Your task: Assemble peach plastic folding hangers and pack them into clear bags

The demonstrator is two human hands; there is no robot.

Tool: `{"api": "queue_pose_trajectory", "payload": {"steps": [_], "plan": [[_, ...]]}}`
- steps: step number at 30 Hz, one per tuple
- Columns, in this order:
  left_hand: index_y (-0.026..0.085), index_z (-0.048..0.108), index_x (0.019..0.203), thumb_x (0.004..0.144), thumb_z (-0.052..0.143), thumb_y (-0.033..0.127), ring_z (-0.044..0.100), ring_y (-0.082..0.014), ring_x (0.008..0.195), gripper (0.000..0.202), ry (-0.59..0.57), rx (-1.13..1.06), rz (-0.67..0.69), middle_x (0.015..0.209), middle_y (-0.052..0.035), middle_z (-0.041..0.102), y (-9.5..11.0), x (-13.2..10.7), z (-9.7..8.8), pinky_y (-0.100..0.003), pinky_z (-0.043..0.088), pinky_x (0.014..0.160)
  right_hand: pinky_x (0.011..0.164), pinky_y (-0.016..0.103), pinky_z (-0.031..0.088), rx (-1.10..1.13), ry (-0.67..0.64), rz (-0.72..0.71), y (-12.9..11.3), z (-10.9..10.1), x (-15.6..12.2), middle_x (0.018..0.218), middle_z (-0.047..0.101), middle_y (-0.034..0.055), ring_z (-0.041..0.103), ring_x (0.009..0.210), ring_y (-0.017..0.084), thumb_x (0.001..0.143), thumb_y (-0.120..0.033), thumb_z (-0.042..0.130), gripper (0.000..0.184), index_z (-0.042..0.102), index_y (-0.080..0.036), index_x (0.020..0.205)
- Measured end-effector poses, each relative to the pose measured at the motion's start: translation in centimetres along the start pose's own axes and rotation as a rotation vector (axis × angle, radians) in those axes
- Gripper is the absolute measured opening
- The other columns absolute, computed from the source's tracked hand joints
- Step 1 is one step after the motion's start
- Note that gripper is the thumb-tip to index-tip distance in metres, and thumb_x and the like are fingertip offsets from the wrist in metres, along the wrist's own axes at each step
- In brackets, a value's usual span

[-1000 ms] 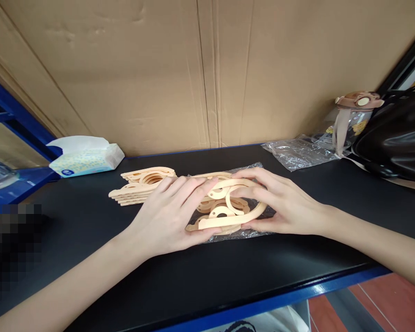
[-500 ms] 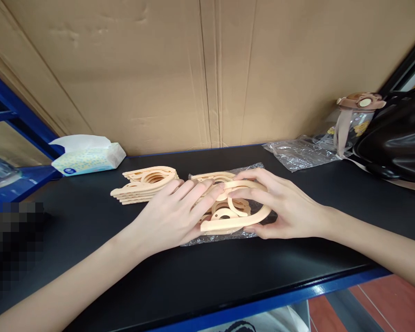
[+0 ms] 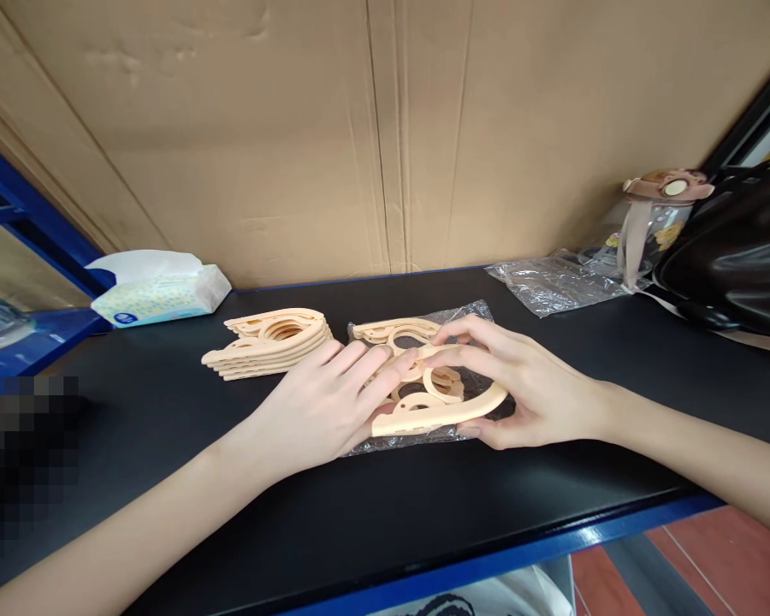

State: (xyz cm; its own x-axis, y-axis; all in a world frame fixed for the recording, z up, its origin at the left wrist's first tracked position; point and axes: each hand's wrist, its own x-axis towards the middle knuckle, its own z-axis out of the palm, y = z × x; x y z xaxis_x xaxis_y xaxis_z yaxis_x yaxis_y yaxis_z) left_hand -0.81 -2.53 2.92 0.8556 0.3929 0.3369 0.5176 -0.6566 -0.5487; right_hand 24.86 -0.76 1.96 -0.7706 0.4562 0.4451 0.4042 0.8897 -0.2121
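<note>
My right hand (image 3: 539, 389) holds the peach hanger (image 3: 437, 416) by its right end, fingers curled over the top of it and thumb tucked under its lower edge, the grip narrow and closed; my left hand (image 3: 321, 406) lies nearly flat, fingers long and only a little spread, their tips resting on the hanger's left end while the thumb touches that end from the near side; whether the left hand truly pinches it or only steadies it, I cannot tell. The hanger sits at the middle of the black table (image 3: 423, 522), folded into a curved shape and lying over a clear bag (image 3: 423, 440) that holds more peach pieces (image 3: 394, 329); the bag lies flat on the table, its far edge showing beyond my fingers. Just to the left of the bag, near my left fingertips but apart from them, is a neat stack of hangers (image 3: 269, 342) of the same colour; farther left, at the back corner, stands a tissue pack (image 3: 160, 295) with a white tissue sticking up. To the right at the back lies a crumpled plastic wrapper (image 3: 552, 287); beside it stands a bottle with a brown lid (image 3: 658, 214), and a black handbag (image 3: 737, 257) leans close against that; a cardboard wall (image 3: 359, 128) rises behind everything.
</note>
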Motion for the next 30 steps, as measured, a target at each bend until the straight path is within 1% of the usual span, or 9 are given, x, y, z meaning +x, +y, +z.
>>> {"api": "queue_pose_trajectory", "payload": {"steps": [6,10,12,14,17,22,30], "plan": [[0.008,0.054,0.127,0.089,0.048,0.023,0.058,-0.0246,0.087,0.042,-0.051,-0.076,-0.029,0.106,-0.0113,0.066,-0.25,-0.17,0.4,-0.035,0.039,0.076,0.095,0.037,0.047,-0.01,-0.009,0.013,-0.09,0.0,-0.01,0.125,0.046,0.0128,0.048,0.116,0.023,0.079,-0.034,0.063,0.048,0.053,-0.018,0.123],[0.008,0.053,0.127,0.088,0.048,0.022,0.059,-0.025,0.087,0.042,-0.052,-0.101,-0.035,0.105,-0.0115,0.065,-0.27,-0.13,0.49,-0.035,0.04,0.076,0.096,0.04,0.046,-0.009,-0.02,0.019,-0.11,-0.08,0.14,0.124,0.047,0.0121,0.047,0.116,0.023,0.079,-0.034,0.062,0.048,0.052,-0.02,0.124],[0.009,0.052,0.127,0.09,0.046,0.021,0.059,-0.0239,0.086,0.039,-0.042,-0.134,-0.054,0.101,-0.0107,0.065,-0.23,-0.08,0.49,-0.034,0.041,0.074,0.095,0.04,0.046,-0.001,-0.019,0.018,-0.14,-0.13,0.19,0.124,0.048,0.012,0.047,0.115,0.024,0.079,-0.034,0.063,0.048,0.052,-0.021,0.123],[0.011,0.052,0.126,0.094,0.043,0.026,0.059,-0.0224,0.084,0.036,-0.031,-0.189,-0.089,0.098,-0.0093,0.064,-0.2,-0.06,0.57,-0.033,0.043,0.071,0.094,0.042,0.046,0.007,-0.014,0.012,-0.2,-0.17,0.22,0.124,0.048,0.0118,0.048,0.114,0.024,0.079,-0.034,0.063,0.047,0.051,-0.021,0.123],[0.013,0.051,0.125,0.098,0.039,0.032,0.059,-0.0202,0.083,0.035,-0.003,-0.262,-0.142,0.097,-0.0082,0.063,-0.2,-0.07,0.81,-0.03,0.044,0.068,0.093,0.042,0.046,0.015,-0.019,0.008,-0.29,-0.18,0.21,0.123,0.05,0.0111,0.048,0.113,0.025,0.077,-0.033,0.065,0.049,0.051,-0.022,0.122],[0.011,0.053,0.121,0.1,0.036,0.026,0.06,-0.0193,0.08,0.03,0.036,-0.226,-0.151,0.093,-0.0067,0.062,-0.26,0.08,0.96,-0.03,0.045,0.065,0.095,0.039,0.044,0.019,-0.035,-0.002,-0.25,-0.14,0.18,0.124,0.049,0.0117,0.047,0.114,0.024,0.076,-0.033,0.067,0.047,0.053,-0.019,0.119],[0.009,0.054,0.118,0.1,0.035,0.024,0.06,-0.0191,0.077,0.03,0.096,-0.145,-0.121,0.086,-0.0061,0.062,-0.18,0.31,0.87,-0.03,0.042,0.06,0.094,0.041,0.043,0.004,-0.036,-0.005,-0.16,-0.04,0.19,0.124,0.048,0.0127,0.046,0.114,0.025,0.078,-0.034,0.065,0.048,0.052,-0.019,0.122]]}}
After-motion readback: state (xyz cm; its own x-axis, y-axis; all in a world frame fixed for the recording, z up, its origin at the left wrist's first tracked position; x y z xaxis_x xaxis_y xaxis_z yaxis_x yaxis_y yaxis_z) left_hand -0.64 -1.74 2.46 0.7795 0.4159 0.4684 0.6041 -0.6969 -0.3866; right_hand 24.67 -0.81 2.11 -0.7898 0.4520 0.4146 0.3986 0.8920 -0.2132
